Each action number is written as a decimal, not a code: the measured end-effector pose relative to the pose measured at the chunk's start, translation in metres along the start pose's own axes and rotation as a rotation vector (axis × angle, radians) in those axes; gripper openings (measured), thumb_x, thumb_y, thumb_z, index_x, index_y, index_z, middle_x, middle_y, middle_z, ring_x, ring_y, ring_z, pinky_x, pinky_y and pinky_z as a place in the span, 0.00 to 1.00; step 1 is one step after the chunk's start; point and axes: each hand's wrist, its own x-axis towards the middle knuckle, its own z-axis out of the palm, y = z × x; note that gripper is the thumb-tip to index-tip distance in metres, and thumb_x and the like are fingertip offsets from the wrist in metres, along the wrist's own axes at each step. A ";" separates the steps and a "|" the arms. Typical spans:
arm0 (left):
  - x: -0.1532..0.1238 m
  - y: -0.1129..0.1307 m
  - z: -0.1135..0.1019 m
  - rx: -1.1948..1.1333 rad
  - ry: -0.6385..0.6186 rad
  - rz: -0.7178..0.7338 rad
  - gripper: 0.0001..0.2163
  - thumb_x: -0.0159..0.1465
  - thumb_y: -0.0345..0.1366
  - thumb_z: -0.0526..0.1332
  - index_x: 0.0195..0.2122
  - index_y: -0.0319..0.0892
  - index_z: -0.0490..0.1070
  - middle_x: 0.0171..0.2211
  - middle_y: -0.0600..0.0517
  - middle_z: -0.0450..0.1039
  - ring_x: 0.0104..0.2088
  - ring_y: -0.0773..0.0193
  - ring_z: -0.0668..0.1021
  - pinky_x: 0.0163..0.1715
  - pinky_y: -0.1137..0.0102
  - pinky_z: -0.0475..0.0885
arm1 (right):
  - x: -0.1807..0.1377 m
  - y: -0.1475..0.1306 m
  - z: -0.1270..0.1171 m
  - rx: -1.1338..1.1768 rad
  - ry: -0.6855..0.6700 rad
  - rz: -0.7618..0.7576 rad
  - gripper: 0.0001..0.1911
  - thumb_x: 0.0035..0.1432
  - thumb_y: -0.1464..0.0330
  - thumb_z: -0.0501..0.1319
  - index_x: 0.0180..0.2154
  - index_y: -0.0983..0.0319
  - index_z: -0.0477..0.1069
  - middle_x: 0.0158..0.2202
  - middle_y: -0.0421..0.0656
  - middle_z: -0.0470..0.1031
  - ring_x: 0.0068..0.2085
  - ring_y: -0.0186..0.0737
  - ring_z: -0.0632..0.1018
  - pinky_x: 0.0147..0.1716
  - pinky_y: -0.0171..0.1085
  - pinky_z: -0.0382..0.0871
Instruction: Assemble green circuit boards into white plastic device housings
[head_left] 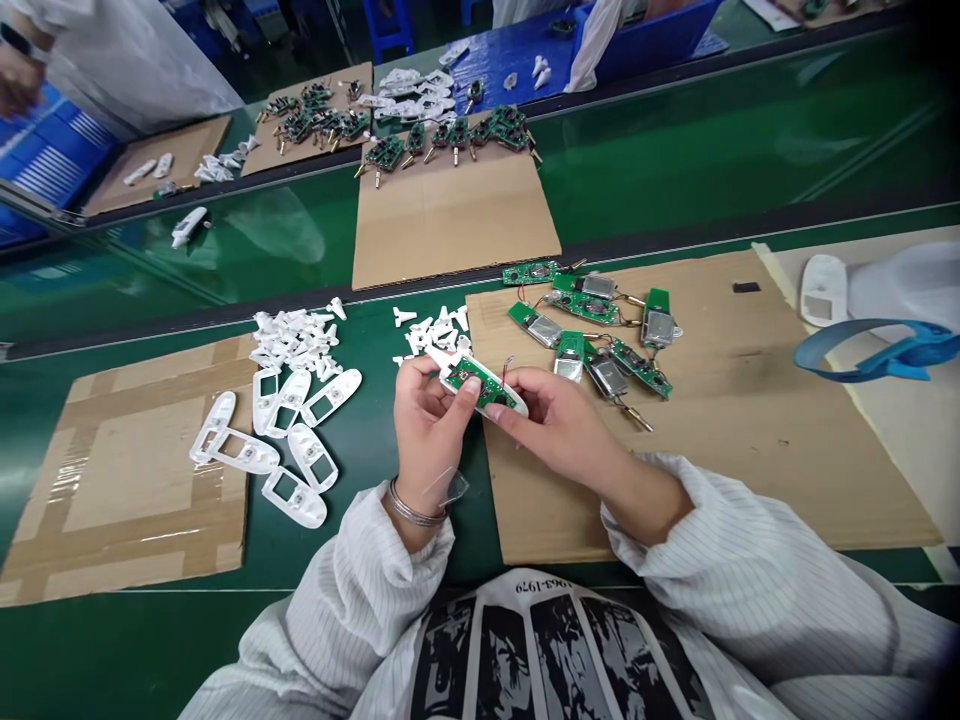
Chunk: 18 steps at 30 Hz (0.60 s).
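Note:
A green circuit board [491,388] lies in a white plastic casing half [520,407], held just over the table between my two hands. My left hand [429,415] is closed round its left end, thumb pressed on the board. My right hand [561,418] grips the right end, its thumb on the lower edge. A thin reddish wire [506,368] sticks up from the board. Small white plastic tips [431,333] lie just behind my left hand. Several loose circuit boards with small displays [592,325] lie beyond my right hand on cardboard [720,440].
At left are white casing halves with windows [311,455], a heap of white tips [294,338] and taped cardboard [142,470]. A blue strap [862,350] lies at right. Ahead runs a green conveyor belt [675,150]; more boards [457,140] sit on cardboard. A co-worker's hand [19,80] shows far left.

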 end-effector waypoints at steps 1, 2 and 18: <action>0.000 0.000 0.000 0.004 0.004 -0.004 0.13 0.59 0.32 0.68 0.39 0.45 0.65 0.33 0.57 0.72 0.30 0.71 0.76 0.32 0.75 0.71 | 0.000 0.000 0.001 -0.004 0.006 0.004 0.11 0.56 0.62 0.61 0.28 0.60 0.64 0.24 0.36 0.61 0.25 0.34 0.64 0.22 0.33 0.59; -0.001 0.000 0.000 0.010 0.007 -0.011 0.13 0.58 0.32 0.68 0.39 0.45 0.65 0.33 0.56 0.72 0.30 0.71 0.76 0.32 0.74 0.72 | 0.000 0.000 0.001 -0.002 0.009 0.010 0.11 0.56 0.63 0.61 0.27 0.60 0.63 0.23 0.36 0.61 0.24 0.34 0.64 0.22 0.33 0.59; -0.002 -0.003 0.000 -0.071 0.061 -0.119 0.14 0.57 0.37 0.70 0.39 0.45 0.66 0.31 0.57 0.70 0.29 0.72 0.74 0.29 0.77 0.69 | 0.003 -0.001 0.003 0.386 -0.017 0.151 0.21 0.48 0.54 0.70 0.26 0.60 0.64 0.22 0.36 0.68 0.22 0.33 0.71 0.20 0.34 0.69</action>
